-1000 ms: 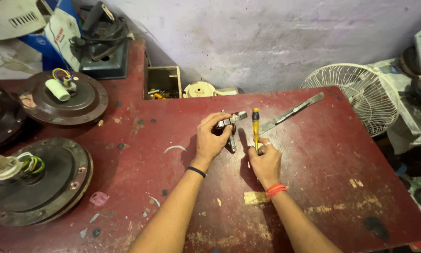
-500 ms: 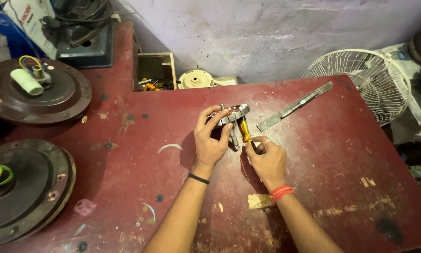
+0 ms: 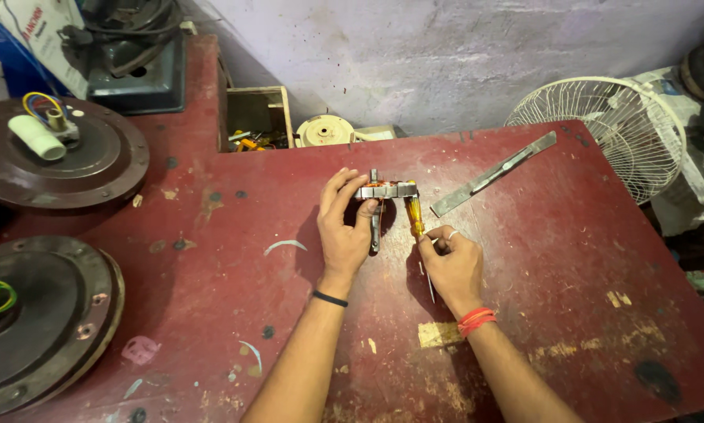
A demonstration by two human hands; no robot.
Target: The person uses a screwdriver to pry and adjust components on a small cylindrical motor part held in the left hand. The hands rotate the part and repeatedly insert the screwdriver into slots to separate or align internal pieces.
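Rotor-like motor part [image 3: 385, 191], a small metal piece with copper windings on a shaft, is being pinched upright on the red table [image 3: 571, 258] by the left hand [image 3: 344, 231], with work on it looking barely begun. Just beside that grip, the right hand [image 3: 450, 266] is clasping a yellow-handled screwdriver [image 3: 414, 223], handle leaning against the part, blade not yet engaging it.

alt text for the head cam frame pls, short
Two bare hands work over a worn red table: the left hand pinches a small metal motor part upright, and the right hand holds an orange-handled screwdriver with its handle end against that part. A flat metal strip, two ceiling-fan motor housings and a white fan guard surround them.
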